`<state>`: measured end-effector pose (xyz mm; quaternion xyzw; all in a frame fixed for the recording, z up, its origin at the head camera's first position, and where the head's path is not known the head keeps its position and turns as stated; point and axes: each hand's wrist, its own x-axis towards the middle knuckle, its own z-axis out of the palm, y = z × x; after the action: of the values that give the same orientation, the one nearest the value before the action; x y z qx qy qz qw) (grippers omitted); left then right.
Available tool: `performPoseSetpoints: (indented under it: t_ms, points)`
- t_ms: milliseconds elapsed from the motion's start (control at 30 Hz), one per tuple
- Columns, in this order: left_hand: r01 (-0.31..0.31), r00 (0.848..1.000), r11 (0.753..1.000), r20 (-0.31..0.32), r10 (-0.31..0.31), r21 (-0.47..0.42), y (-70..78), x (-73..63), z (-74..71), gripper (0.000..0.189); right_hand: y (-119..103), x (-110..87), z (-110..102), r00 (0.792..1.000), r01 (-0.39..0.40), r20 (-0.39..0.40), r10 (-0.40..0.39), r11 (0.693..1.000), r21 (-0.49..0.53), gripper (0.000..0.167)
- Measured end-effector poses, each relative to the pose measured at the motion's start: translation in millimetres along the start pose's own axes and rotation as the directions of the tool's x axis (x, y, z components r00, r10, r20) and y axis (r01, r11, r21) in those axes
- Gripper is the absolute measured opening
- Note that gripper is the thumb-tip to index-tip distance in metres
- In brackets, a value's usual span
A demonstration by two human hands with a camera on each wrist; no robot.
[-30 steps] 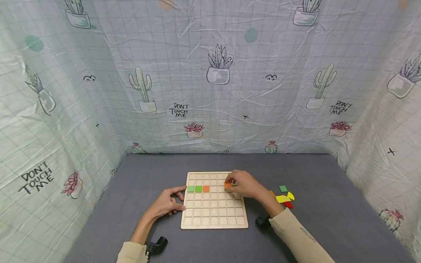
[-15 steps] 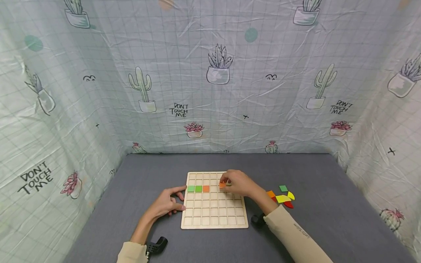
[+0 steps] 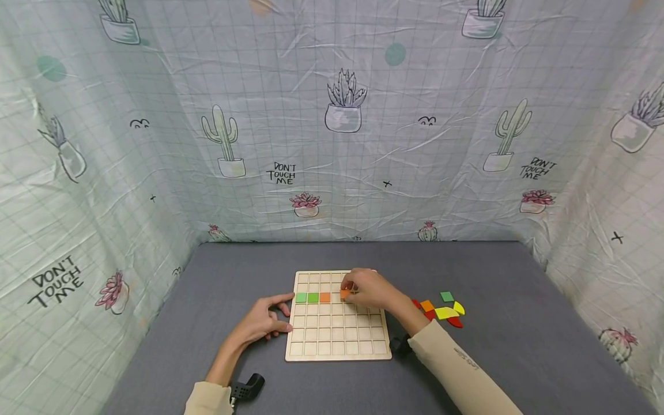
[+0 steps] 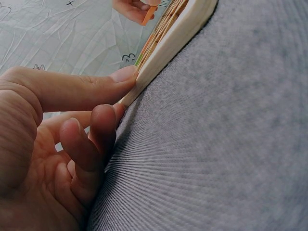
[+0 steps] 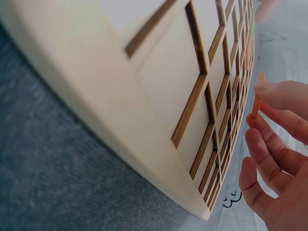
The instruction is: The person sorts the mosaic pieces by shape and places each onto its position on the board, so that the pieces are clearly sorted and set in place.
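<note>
A wooden grid board [image 3: 337, 334] lies on the grey table. Along one row at its left sit two green square tiles [image 3: 313, 298] and an orange square tile [image 3: 324, 297]. My right hand [image 3: 369, 288] pinches another orange tile [image 3: 344, 294] just above that row, one cell to the right. In the right wrist view this tile [image 5: 257, 96] stands on edge between thumb and fingertips, apart from the board. My left hand [image 3: 259, 320] touches the board's left edge with thumb and index finger; the left wrist view shows the thumb [image 4: 91, 91] straight against the rim.
Loose pieces lie right of the board: a green square [image 3: 446, 297], an orange one [image 3: 426, 305], yellow pieces [image 3: 444, 313] and red pieces [image 3: 455, 323]. My right forearm [image 3: 456, 357] passes close by them. A patterned curtain [image 3: 342, 161] encloses the table's back and sides.
My right hand has moved left over the board with the orange tile, uncovering orange and red pieces beside the forearm. The left hand has stayed at the board's edge.
</note>
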<state>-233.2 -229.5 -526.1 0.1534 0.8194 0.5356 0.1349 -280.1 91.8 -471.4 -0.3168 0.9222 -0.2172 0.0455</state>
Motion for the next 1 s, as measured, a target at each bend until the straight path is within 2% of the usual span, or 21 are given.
performPoseSetpoints:
  t_ms: [467, 733, 1000]
  points:
    - [-0.006, 1.0, 1.0, -0.003, 0.006, 0.002, 0.2, -0.3, 0.3, 0.08, 0.6, 10.1, 7.6, 0.999, 0.034, 0.038, -0.032, 0.999, -0.028, 0.013]
    - [-0.001, 1.0, 1.0, -0.007, 0.0, -0.005, -0.8, 0.1, 0.4, 0.08, -2.1, 13.5, 10.4, 0.999, 0.034, 0.033, -0.032, 0.997, -0.072, 0.015]
    - [0.005, 1.0, 1.0, -0.006, -0.005, -0.007, -1.2, 0.7, 0.5, 0.08, -5.1, 14.6, 12.4, 0.999, 0.028, 0.029, -0.026, 0.998, -0.056, 0.015]
